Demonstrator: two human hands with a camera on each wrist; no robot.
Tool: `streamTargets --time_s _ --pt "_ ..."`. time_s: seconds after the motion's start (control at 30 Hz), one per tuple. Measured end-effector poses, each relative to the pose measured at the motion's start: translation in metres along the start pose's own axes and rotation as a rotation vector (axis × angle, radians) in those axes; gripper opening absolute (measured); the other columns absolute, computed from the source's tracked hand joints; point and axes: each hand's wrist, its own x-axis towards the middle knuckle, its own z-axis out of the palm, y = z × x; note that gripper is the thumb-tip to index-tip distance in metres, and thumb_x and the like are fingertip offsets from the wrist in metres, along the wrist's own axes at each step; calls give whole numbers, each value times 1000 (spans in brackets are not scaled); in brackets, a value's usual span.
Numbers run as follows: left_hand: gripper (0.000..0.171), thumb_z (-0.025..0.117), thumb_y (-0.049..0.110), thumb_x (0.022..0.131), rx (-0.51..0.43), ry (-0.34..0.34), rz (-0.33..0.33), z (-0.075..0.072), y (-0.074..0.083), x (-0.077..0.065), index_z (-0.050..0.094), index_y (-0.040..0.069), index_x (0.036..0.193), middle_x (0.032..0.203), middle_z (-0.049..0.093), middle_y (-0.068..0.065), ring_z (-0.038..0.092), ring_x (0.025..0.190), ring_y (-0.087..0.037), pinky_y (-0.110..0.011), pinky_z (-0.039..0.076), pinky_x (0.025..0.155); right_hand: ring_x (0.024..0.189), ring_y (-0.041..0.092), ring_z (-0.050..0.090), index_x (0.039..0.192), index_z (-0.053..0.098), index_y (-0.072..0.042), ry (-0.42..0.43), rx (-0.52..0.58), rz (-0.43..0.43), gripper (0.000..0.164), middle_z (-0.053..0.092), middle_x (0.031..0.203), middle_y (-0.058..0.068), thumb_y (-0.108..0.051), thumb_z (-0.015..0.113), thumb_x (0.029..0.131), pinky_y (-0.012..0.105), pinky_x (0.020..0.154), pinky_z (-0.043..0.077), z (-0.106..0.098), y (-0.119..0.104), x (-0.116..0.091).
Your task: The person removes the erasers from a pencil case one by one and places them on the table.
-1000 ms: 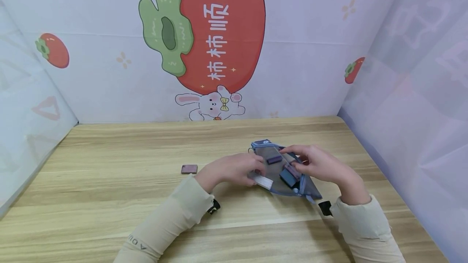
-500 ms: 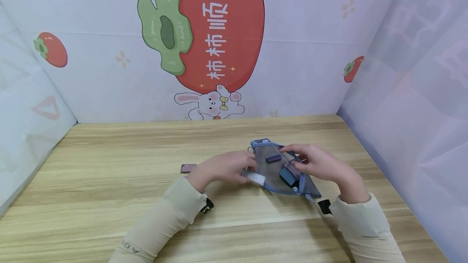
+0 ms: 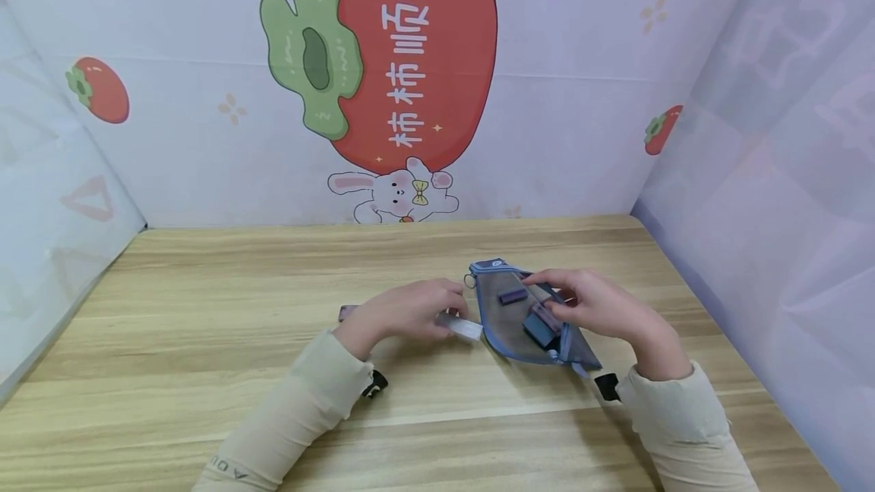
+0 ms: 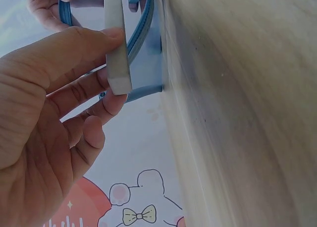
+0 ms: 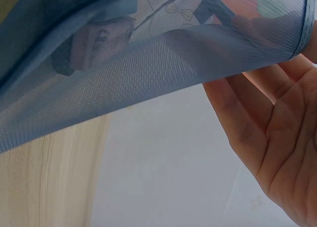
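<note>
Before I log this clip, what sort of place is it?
Perhaps a makeshift indoor recording booth: a pale wood-grain table enclosed on three sides by white printed sheets, the far one showing a large red cartoon fruit.

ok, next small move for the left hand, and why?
Probably draw the left hand away from the mesh pouch and lower the white bar onto the table. The hand pinches the bar outside the pouch, a mauve block lies on the table, and the right hand holds the pouch.
</note>
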Motion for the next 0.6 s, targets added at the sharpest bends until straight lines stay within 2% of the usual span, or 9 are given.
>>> streamTargets --time_s 0.13,0.37,0.6 --pt "18 72 13 87 15 5 -7 -1 -2 -5 73 13 105 99 63 3 54 89 -11 -24 50 84 56 3 47 135 57 -7 -4 1 -11 43 64 78 6 1 57 93 22 52 42 0 0 0" --pt "21 71 12 87 16 8 -16 -1 -5 -9 73 12 107 100 64 2 54 88 -10 -24 50 83 52 2 42 134 58 -8 0 -9 -10 42 56 68 -5 1 58 93 22 50 40 0 0 0" --pt "20 71 12 87 24 6 -32 -2 -7 -14 73 13 107 101 64 2 55 89 -10 -25 50 83 52 2 42 134 58 -8 -3 -17 -13 42 54 66 -8 0 58 93 21 50 40 1 0 0"
